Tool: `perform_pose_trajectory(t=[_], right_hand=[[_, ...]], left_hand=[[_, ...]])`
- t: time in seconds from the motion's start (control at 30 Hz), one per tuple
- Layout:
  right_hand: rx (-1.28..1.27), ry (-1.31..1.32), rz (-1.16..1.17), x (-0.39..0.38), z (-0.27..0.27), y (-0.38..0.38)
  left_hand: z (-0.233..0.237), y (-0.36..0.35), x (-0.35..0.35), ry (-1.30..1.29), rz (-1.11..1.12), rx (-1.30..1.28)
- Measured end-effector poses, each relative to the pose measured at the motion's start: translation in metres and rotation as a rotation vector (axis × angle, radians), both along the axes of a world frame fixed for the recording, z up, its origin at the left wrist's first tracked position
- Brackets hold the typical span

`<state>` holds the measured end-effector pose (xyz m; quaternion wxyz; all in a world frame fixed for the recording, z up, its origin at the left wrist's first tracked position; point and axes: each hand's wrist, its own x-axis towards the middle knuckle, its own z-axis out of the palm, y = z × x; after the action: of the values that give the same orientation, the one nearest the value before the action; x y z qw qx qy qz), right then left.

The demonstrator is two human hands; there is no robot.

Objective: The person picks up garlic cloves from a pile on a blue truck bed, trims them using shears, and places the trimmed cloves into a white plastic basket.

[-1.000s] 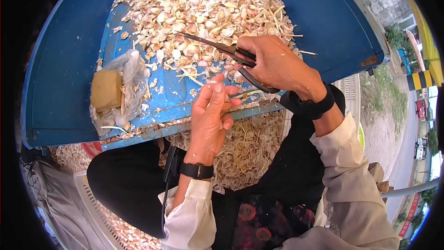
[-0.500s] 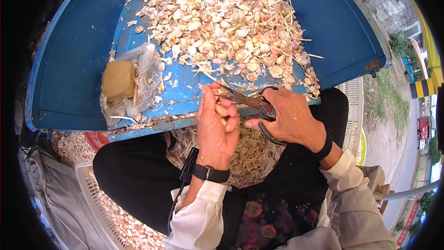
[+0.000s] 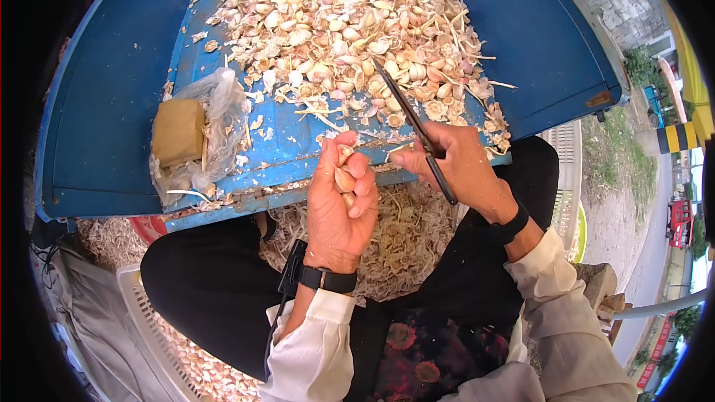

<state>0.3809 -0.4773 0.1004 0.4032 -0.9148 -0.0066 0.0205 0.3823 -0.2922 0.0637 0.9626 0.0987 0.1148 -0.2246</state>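
Note:
My left hand (image 3: 339, 212) is curled, palm up, around several garlic cloves (image 3: 345, 179) near the front edge of the blue metal surface (image 3: 287, 134). To its right, my right hand (image 3: 465, 171) holds dark scissors (image 3: 408, 110), seen edge-on, their blades pointing up and left over the garlic. The right thumb and fingertips are near a small pale piece that I cannot make out clearly. A large heap of garlic cloves and skins (image 3: 350, 30) covers the surface beyond both hands.
A tan block (image 3: 179, 132) sits on a clear plastic bag (image 3: 227, 104) at the left. Garlic skins (image 3: 406, 242) lie below, between the legs. A white slatted crate (image 3: 138, 298) holding cloves stands lower left; another crate (image 3: 564, 171) is at the right.
The scissors have moved away from the left hand and turned edge-on, blades now pointing up and away. The cloves in my left hand show more fully.

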Motion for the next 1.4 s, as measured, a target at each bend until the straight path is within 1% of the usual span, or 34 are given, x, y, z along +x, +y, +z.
perform_pose_trajectory(t=[0.03,0.1,0.13,0.2,0.3,0.33,0.37,0.43,0.47,0.5,0.57,0.6,0.63,0.67,0.7,0.77,0.8,0.83,0.87,0.93,1.0,1.03,1.1,1.17,1.23,1.27,1.33,1.37,1.4], right_hand=[[-0.008,-0.020,-0.073,0.012,0.008,-0.002],[-0.142,-0.269,-0.040,0.041,-0.001,-0.011],[-0.137,-0.273,-0.040,0.054,-0.006,-0.010],[-0.446,-0.284,0.001,0.073,-0.013,-0.004],[-0.470,-0.205,0.038,0.080,-0.007,0.002],[-0.413,-0.265,0.021,0.080,-0.008,0.000],[-0.417,-0.265,0.022,0.077,-0.005,-0.004],[-0.072,-0.130,-0.047,0.067,0.005,-0.007],[0.217,-0.002,-0.060,0.057,0.021,0.000],[0.431,0.005,0.080,0.049,0.031,0.006],[0.255,-0.082,-0.011,0.051,0.055,-0.006],[0.185,-0.172,-0.080,0.063,0.045,-0.030],[0.159,-0.164,-0.152,0.067,0.047,-0.044],[0.048,-0.151,-0.159,0.066,0.047,-0.054],[-0.059,-0.136,-0.167,0.065,0.047,-0.058],[-0.275,-0.233,-0.094,0.067,0.023,-0.057],[-0.332,-0.193,-0.135,0.068,0.018,-0.046],[-0.411,-0.251,-0.110,0.072,0.004,-0.044],[-0.422,-0.245,-0.102,0.075,-0.005,-0.046],[-0.424,-0.241,-0.092,0.076,-0.006,-0.043],[-0.217,-0.198,-0.104,0.070,0.004,-0.043],[-0.214,-0.196,-0.102,0.064,0.014,-0.036],[-0.087,-0.240,0.001,0.046,0.033,-0.021],[-0.113,-0.291,0.057,0.032,0.038,-0.003],[-0.039,-0.359,0.160,0.026,0.031,0.009],[-0.037,-0.358,0.160,0.026,0.029,0.011],[-0.007,-0.138,0.115,0.026,0.027,0.010],[-0.011,-0.137,0.109,0.027,0.024,0.010],[0.362,-0.030,0.074,0.028,0.020,0.009]], left_hand=[[0.001,0.000,0.001,0.000,0.000,-0.002],[0.006,0.000,0.006,0.102,0.008,0.073],[-0.003,0.000,0.006,0.047,-0.010,-0.009],[-0.008,-0.001,0.006,0.048,-0.017,0.008],[-0.020,-0.003,0.007,0.048,-0.022,0.017],[-0.018,-0.005,0.008,0.039,-0.023,0.011],[-0.014,-0.008,0.009,0.038,-0.023,0.006],[-0.002,-0.012,0.012,0.132,-0.060,0.228],[0.003,-0.012,0.014,0.134,-0.063,0.224],[0.007,-0.018,0.014,0.138,-0.066,0.215],[0.005,-0.020,0.015,0.135,-0.069,0.194],[-0.002,-0.017,0.014,0.117,-0.086,0.179],[-0.005,-0.017,0.014,0.096,-0.099,0.167],[-0.004,-0.019,0.013,0.143,-0.056,0.075],[-0.005,-0.019,0.013,0.139,-0.056,0.069],[-0.010,-0.018,0.012,0.073,-0.061,-0.008],[-0.008,-0.018,0.012,0.068,-0.066,-0.009],[-0.009,-0.019,0.010,0.069,-0.065,-0.002],[-0.012,-0.018,0.009,0.033,-0.078,0.038],[-0.011,-0.018,0.008,-0.004,-0.088,0.086],[-0.005,-0.021,0.010,-0.010,-0.116,0.324],[-0.002,-0.025,0.010,-0.007,-0.115,0.328],[0.005,-0.034,0.010,-0.097,-0.121,0.591],[0.009,-0.039,0.007,-0.108,-0.130,0.632],[0.008,-0.038,0.003,-0.155,-0.113,0.588],[0.005,-0.036,0.002,-0.146,-0.096,0.592],[0.000,-0.029,0.001,-0.194,-0.100,0.623],[-0.001,-0.027,0.000,-0.243,-0.105,0.656],[0.000,-0.026,0.000,-0.230,-0.091,0.647]])
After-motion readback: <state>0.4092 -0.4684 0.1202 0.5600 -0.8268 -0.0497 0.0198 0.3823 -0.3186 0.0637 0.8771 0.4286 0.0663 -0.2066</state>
